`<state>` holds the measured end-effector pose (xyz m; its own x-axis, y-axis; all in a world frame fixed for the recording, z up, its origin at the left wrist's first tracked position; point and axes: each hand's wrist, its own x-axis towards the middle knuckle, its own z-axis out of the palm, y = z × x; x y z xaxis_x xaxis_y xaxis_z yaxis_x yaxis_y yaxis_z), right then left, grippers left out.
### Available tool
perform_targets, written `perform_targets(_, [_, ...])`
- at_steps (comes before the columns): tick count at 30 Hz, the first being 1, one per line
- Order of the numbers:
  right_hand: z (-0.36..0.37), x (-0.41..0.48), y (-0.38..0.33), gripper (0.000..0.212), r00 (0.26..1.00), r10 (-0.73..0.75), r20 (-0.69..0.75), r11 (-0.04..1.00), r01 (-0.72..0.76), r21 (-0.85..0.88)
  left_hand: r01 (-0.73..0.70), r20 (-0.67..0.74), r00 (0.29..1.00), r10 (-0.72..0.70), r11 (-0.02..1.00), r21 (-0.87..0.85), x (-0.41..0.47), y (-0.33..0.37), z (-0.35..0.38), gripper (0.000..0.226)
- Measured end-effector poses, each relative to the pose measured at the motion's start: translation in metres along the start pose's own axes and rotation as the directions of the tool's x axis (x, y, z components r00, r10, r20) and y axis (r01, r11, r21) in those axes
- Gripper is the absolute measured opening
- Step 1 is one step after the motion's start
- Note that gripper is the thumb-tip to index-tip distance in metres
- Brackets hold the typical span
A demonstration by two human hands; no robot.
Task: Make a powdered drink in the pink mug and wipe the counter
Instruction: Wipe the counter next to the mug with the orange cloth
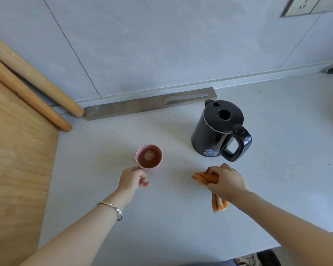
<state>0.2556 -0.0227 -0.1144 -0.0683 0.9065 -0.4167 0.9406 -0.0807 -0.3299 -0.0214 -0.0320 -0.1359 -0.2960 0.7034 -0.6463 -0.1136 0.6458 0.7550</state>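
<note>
— Where is the pink mug (pixel 136 155)?
— Just left of centre, upright on the counter (pixel 161 217), with brown drink (pixel 152 161) and a foam patch inside. The left hand (pixel 132 179) has its grip curled round the handle.
— And the right hand (pixel 225 180)?
— Right of centre, grip closed on a bunched orange cloth (pixel 201 177) that lies on the counter, just below the black kettle (pixel 215 131). Mug and cloth are apart.

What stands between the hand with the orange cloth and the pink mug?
Nothing visible: only bare counter lies between the orange cloth in the right hand and the pink mug. The black kettle stands farther back.
</note>
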Motion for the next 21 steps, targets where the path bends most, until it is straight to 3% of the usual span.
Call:
perform_targets(9, [-0.015,0.012,-0.031,0.02,0.999,-0.01,-0.034,0.995,0.013,0.099,-0.003,0.018,1.0,0.003,1.0,-0.004,0.01,0.01,0.006,0.027])
perform_targets(15, [-0.023,0.008,-0.064,0.027,0.994,-0.072,-0.086,0.974,0.089,0.208,-0.032,0.153,0.988,-0.02,0.943,0.332,0.001,0.021,-0.002,0.011])
perform_targets(17, [-0.026,0.002,-0.076,0.027,0.985,-0.103,-0.14,0.954,0.137,0.265,-0.076,0.005,0.996,0.084,0.863,0.5,-0.01,0.023,-0.006,0.026])
perform_targets(19, [-0.03,-0.004,-0.087,0.028,0.974,-0.118,-0.195,0.925,0.18,0.336,-0.211,-0.124,0.939,0.322,0.82,0.531,-0.027,0.03,-0.008,0.039])
perform_targets(21, [-0.034,-0.011,-0.099,0.03,0.966,-0.125,-0.228,0.888,0.211,0.407,-0.412,-0.027,0.89,0.456,0.826,0.385,-0.049,0.049,-0.005,0.017])
